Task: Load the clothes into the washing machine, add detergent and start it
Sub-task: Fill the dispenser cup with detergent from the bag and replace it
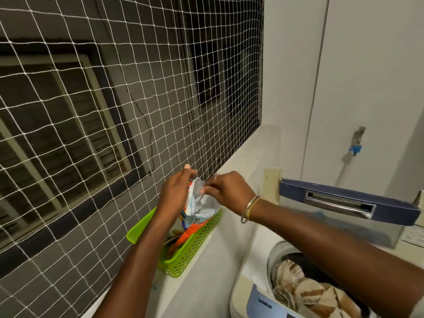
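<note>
In the head view, both hands work at a detergent pouch [199, 204] standing upright in a green slotted basket [193, 245]. The left hand [176, 191] pinches the left edge of the pouch's open mouth, fingers curled over the top. The right hand [229, 189] pinches the opposite edge, and two bangles [249, 210] sit on its wrist. The pouch is white and silvery with blue and orange print, but its lettering is too small and creased to read. More orange and printed packets lie in the basket beneath it.

The basket rests on a pale surface [206, 285] running along under a white net [114, 111] stretched over the opening.

To the right stands the washing machine [246, 278], its dark blue lid [344, 201] raised. The drum holds clothes [307, 292], a beige and brown striped fabric heaped near the rim. A pale blue panel [263, 304] on the machine's front edge carries a dark word, too blurred to read. A sticker [413, 235] at the far right is also unreadable. On the wall behind, a metal tap [357, 143] has a blue fitting.
</note>
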